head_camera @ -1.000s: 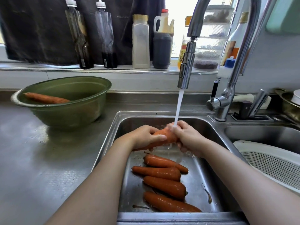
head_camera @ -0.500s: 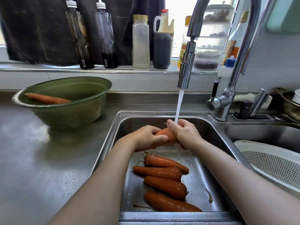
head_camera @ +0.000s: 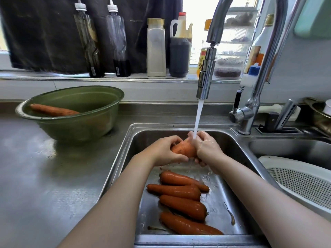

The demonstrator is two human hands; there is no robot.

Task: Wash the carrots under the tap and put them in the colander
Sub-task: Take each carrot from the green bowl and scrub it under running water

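Centrally, the steel sink [head_camera: 179, 126] contains four wet, glossy carrots [head_camera: 182, 205] lying side by side on its floor. A green bowl [head_camera: 80, 126] on the counter [head_camera: 44, 176] holds one duller, dry-looking carrot [head_camera: 53, 110]. A white perforated colander [head_camera: 295, 181] sits in the adjoining basin. Above the sink, the left hand [head_camera: 164, 153] and right hand [head_camera: 207, 149] grasp a thick orange carrot [head_camera: 182, 149] where the stream [head_camera: 198, 119] from the tap [head_camera: 206, 77] lands.

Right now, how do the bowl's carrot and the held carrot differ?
The bowl carrot lies untouched in the green bowl; the held carrot is gripped by the left hand and right hand. The bowl carrot is away from the tap stream; the held carrot is under it. Both are orange.
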